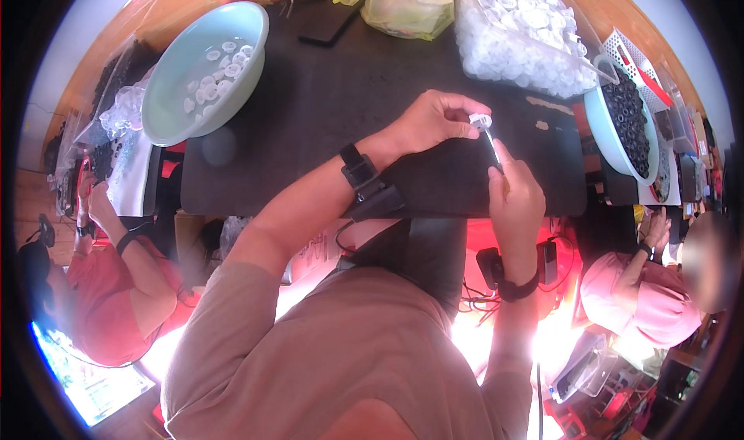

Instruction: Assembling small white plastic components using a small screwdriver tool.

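Observation:
Over the dark table, my left hand (431, 121) pinches a small white round plastic part (481, 121) between thumb and fingertips. My right hand (516, 196) is closed around a slim tool with a thin, light-coloured shaft (491, 147). The shaft points up at the white part, and its end meets or nearly meets it; I cannot tell whether it goes in. The tool's handle is mostly hidden inside my right hand, so its exact kind does not show.
A pale green basin (159, 103) with several white round parts stands at left. At the back are a yellow plastic bag (411, 6) and a clear bin (496, 72) heaped with white parts. A light blue bowl (601, 130) of black rings stands right. Co-workers sit on both sides.

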